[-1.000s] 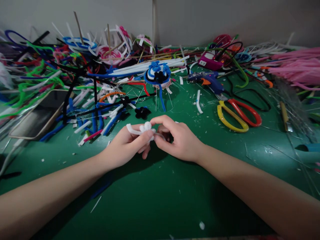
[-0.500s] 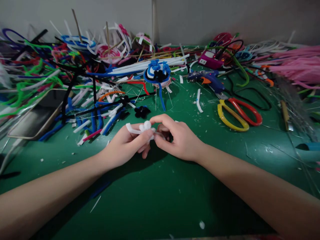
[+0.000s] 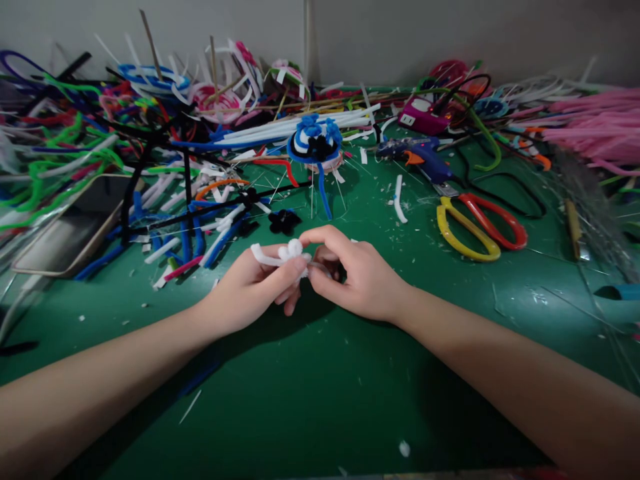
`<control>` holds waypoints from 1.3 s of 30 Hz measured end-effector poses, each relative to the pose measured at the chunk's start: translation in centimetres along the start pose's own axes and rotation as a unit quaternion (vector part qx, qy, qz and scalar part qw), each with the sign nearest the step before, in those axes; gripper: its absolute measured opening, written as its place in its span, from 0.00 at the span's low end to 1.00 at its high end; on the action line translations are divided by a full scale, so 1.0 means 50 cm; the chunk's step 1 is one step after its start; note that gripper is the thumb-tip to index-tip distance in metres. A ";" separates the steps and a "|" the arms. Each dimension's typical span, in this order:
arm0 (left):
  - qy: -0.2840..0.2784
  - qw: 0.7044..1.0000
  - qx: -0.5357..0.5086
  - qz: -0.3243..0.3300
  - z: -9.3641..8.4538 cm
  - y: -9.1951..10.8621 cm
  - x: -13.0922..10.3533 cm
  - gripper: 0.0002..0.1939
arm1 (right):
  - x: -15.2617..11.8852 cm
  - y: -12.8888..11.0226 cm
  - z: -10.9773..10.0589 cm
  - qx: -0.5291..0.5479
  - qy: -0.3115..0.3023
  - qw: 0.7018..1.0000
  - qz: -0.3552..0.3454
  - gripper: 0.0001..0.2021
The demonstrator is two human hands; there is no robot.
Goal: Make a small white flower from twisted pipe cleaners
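A white pipe cleaner (image 3: 289, 252), bent into small loops with one loose end pointing left, is pinched between my two hands. My left hand (image 3: 255, 287) grips it between thumb and fingers. On its other side my right hand (image 3: 353, 273) is closed round the thin end, and its fingertips partly hide the piece. Just beyond the hands lies a black pipe-cleaner flower (image 3: 283, 221). Farther back stands a small blue, white and black pipe-cleaner hat (image 3: 315, 143) with a blue strand hanging down.
Scissors with yellow and red handles (image 3: 483, 227) lie right of my hands, by a blue glue gun (image 3: 423, 159). A phone (image 3: 75, 227) rests at left among cut pipe cleaners (image 3: 195, 233). Pink stems (image 3: 595, 127) are heaped at far right on the green table (image 3: 320, 400).
The view has shifted very slightly. Both hands keep nearly the same hold on the white pipe cleaner.
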State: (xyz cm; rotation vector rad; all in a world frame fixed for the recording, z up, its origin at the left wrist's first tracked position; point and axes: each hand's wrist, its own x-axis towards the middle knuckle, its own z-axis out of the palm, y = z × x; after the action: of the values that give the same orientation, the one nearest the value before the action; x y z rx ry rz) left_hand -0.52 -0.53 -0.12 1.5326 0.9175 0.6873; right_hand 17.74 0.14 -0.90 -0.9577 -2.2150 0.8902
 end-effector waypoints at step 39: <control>0.000 1.000 0.000 -0.002 0.002 0.006 0.000 0.15 | -0.002 0.004 0.001 -0.002 0.002 1.000 -0.014 0.12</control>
State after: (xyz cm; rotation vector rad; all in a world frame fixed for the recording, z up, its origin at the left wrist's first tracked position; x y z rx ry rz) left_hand -0.38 -0.58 0.16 1.5305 0.9204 0.6852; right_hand 17.85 0.18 -1.09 -0.9273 -2.2226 0.8707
